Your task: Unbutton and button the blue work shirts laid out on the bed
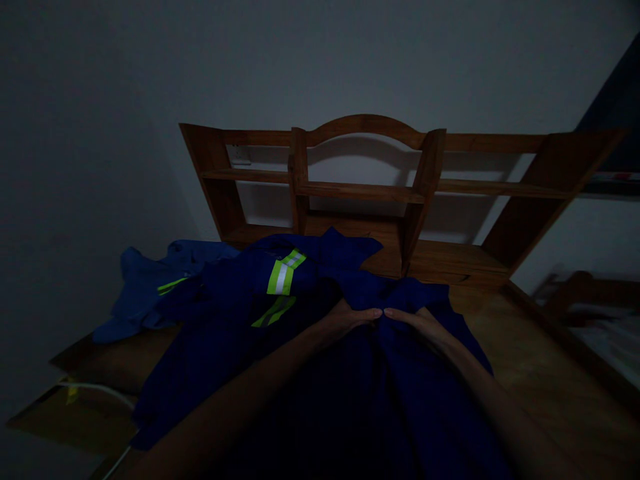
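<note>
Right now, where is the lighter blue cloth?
In the head view, the lighter blue cloth lies at left, beside the dark blue garment and near the left end of the wooden shelf.

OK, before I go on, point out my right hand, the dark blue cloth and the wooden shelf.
Right hand (425, 325): head view, near the base of the thumb.
Dark blue cloth (365, 387): head view, its lower, darker stretch.
Wooden shelf (364, 123): head view, its arched top board.
</note>
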Tool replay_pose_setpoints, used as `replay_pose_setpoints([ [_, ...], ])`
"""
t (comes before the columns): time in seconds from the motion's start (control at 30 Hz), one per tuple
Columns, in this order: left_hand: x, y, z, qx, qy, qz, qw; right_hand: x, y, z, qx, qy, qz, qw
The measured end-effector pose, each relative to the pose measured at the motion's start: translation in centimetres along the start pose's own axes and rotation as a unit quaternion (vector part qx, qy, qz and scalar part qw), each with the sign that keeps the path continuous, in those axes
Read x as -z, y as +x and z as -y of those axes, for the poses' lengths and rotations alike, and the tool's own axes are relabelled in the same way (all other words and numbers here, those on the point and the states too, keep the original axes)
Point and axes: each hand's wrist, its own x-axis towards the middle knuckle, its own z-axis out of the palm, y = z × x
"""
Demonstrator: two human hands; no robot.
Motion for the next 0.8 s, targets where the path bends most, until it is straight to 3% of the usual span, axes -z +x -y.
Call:
replay_pose_setpoints([
  [0.23,0.91,0.82,0.84,0.025,0.050,-0.060,0.997,0.23,0.60,-0.72,0.003,-0.067,0.022,0.998],
  [0.37,0.92,1.07,0.97,0.028,0.015,-0.042,0.999,0.34,0.82,-0.89,0.032,-0.077,0.009,0.997],
  [0.53,0.62,0.85,0.69,0.026,-0.005,-0.029,0.999,0.32,0.57,-0.70,0.017,-0.045,-0.006,0.999],
  [0.8,0.59,0.86,0.64,0.025,0.034,-0.022,0.999,-0.04,0.29,-0.41,0.038,-0.042,-0.029,0.998],
])
